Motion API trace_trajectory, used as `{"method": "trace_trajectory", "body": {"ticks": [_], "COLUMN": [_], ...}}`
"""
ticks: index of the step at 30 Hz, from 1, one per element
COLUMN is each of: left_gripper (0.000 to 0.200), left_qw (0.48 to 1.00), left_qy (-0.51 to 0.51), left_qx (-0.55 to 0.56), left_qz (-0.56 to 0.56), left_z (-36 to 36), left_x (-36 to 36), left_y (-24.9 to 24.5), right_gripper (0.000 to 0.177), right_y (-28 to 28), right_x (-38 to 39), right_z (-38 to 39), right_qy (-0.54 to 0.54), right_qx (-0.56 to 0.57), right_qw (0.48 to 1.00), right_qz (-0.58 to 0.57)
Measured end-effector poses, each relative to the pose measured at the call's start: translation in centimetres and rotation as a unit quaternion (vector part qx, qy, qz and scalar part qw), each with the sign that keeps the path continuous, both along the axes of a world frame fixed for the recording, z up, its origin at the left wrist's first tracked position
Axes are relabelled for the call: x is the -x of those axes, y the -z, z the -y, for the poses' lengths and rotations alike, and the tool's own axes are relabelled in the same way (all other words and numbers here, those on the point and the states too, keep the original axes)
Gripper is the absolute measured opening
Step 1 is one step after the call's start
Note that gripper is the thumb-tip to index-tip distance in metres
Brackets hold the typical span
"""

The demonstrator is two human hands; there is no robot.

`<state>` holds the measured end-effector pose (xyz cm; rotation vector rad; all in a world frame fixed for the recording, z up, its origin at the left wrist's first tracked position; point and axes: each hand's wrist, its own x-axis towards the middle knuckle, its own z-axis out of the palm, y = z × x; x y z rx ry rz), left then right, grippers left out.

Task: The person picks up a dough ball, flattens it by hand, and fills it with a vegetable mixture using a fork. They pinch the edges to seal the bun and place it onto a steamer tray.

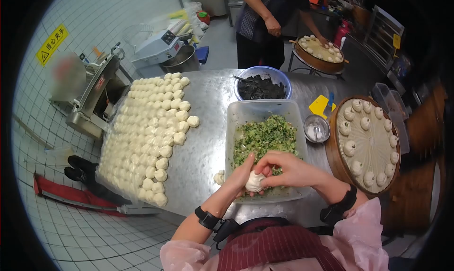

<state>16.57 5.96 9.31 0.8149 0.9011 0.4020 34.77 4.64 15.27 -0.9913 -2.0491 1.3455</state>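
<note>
Striped apron (279, 247) below, left grip (241, 175) and right grip (286, 170) hold a white, pleated bun (255, 181)

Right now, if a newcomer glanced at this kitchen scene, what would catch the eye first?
Probably the mass of pale dough balls covering the left of the metal table. Next, the bright green chopped filling in the clear tub at the centre, with a pleated bun held above it between the left hand and right hand. To the right, a round steamer carries a ring of buns.
</note>
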Motion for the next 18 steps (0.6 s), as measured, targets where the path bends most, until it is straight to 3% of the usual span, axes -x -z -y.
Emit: {"method": "trace_trajectory", "body": {"ticks": [2,8,12,14,15,17,18], "left_gripper": [0.068,0.071,0.071,0.071,0.071,0.070,0.068], "left_qw": [0.994,0.994,0.994,0.993,0.993,0.992,0.986], "left_qy": [-0.023,0.004,0.013,-0.028,-0.028,-0.107,-0.125], "left_qx": [0.103,0.106,0.103,0.103,0.107,0.036,0.033], "left_qz": [0.009,0.026,0.025,0.044,0.046,0.063,0.105], "left_z": [0.3,0.3,0.1,-0.4,-0.5,-0.7,-0.6], "left_x": [0.4,0.9,1.6,2.6,3.4,5.4,6.3], "left_y": [-0.2,0.1,0.1,-0.9,-0.7,-0.4,-0.3], "right_gripper": [0.019,0.017,0.016,0.017,0.017,0.022,0.022], "right_y": [-0.5,-0.2,0.0,1.0,0.5,-0.8,0.4], "right_x": [0.2,1.2,2.3,2.6,2.5,2.3,1.9], "right_z": [0.2,0.5,0.3,-1.3,-2.1,-3.6,-4.0], "right_qy": [0.030,-0.016,-0.011,0.028,0.028,0.197,0.202], "right_qx": [-0.118,-0.287,-0.287,-0.132,-0.129,-0.074,-0.072], "right_qw": [0.992,0.949,0.943,0.990,0.991,0.977,0.976], "right_qz": [0.021,0.129,0.170,-0.033,-0.031,0.040,0.043]}}
